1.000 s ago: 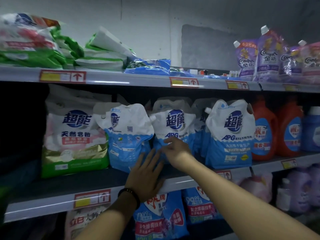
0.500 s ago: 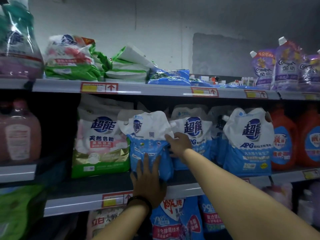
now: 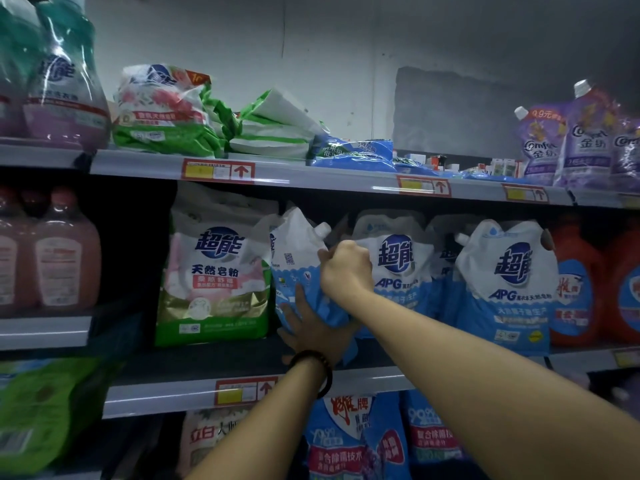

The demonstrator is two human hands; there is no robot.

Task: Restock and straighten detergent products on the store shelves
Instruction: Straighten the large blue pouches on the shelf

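My right hand (image 3: 344,268) is closed in a fist around the right edge of a blue-and-white spouted detergent pouch (image 3: 298,271) on the middle shelf (image 3: 166,393), gripping it just below its white cap. My left hand (image 3: 311,329), with a dark beaded bracelet (image 3: 320,370) at the wrist, lies spread flat against the lower front of the same pouch, fingers pointing up and pressing on the blue part. The pouch stands turned partly sideways, its printed face angled to the left, wedged between a green-and-white washing powder bag (image 3: 214,278) on its left and a second blue-and-white pouch (image 3: 394,268) on its right, which my right wrist partly covers. Further right stands another pouch of the same kind (image 3: 507,289), then orange bottles (image 3: 575,285). On the top shelf (image 3: 311,174) green and blue bags lie flat, with purple pouches (image 3: 568,143) at the far right.
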